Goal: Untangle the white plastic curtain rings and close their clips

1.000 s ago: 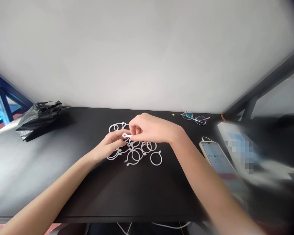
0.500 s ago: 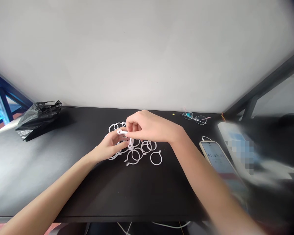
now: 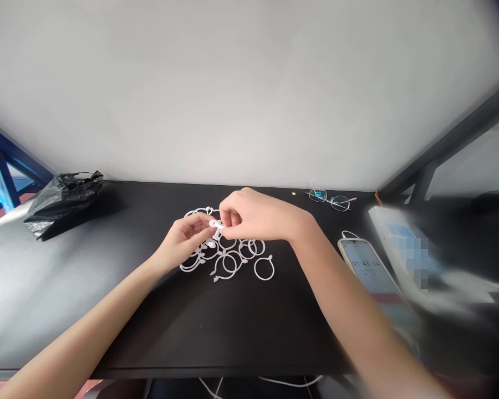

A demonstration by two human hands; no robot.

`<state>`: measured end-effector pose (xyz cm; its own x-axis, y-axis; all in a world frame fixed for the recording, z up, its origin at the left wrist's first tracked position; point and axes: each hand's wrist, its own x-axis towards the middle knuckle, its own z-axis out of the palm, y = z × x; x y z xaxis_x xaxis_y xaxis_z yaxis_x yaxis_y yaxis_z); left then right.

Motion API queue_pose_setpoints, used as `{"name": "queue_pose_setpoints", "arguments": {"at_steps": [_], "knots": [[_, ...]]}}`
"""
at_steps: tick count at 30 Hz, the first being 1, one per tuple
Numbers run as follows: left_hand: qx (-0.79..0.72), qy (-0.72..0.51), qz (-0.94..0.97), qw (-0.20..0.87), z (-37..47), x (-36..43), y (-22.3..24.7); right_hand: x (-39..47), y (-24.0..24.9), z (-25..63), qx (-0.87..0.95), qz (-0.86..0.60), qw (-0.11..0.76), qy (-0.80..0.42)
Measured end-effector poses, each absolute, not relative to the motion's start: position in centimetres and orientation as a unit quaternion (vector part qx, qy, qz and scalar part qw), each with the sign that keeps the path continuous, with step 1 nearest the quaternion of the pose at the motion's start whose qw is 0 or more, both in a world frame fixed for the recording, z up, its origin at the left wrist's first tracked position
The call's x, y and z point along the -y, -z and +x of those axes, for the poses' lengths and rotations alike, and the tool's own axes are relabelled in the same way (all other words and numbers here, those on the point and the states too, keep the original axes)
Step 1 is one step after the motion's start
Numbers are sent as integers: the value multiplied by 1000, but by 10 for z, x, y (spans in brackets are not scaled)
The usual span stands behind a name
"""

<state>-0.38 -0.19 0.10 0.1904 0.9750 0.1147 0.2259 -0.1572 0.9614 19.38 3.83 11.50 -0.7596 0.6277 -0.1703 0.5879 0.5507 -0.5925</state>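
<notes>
Between my two hands is a white plastic curtain ring (image 3: 217, 224) with a small eyelet on its end. My right hand (image 3: 249, 215) is closed and pinches it between thumb and curled fingers. Round the ring from the left side, my left hand (image 3: 186, 237) has its thumb and fingers closed in; its fingertips partly cover the piece. Beneath and around both hands lie several more white rings (image 3: 229, 260), some overlapping, some with their ends apart. One ring (image 3: 264, 269) lies separately at the right of the pile.
A black plastic bag (image 3: 66, 202) sits at the left of the black table (image 3: 249, 327). Eyeglasses (image 3: 328, 200) lie near the wall. To the right are a phone (image 3: 366, 266) showing a timer, with a cable, and a blurred white box (image 3: 393, 238). Metal frame bars flank both sides.
My right hand has shifted slightly right. The held ring's eyelet has moved right, off my left index finger, toward my right fingertips. My left fingers have curled in more.
</notes>
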Motion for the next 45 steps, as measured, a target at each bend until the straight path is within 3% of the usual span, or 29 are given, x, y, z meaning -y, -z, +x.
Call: {"name": "queue_pose_setpoints", "arguments": {"at_steps": [9, 21, 30, 45], "knots": [[-499, -454, 601, 428, -5, 2, -2, -39, -116, 193, 882, -369, -59, -289], [-477, -423, 645, 422, -6, 2, 0, -40, -114, 191, 880, -372, -14, -295], [-497, -332, 726, 338, 0, 6, -2, -40, -114, 190, 879, -381, 4, -285], [-485, -315, 770, 268, 0, 6, 4, -39, -115, 190, 879, -378, -6, -291]]}}
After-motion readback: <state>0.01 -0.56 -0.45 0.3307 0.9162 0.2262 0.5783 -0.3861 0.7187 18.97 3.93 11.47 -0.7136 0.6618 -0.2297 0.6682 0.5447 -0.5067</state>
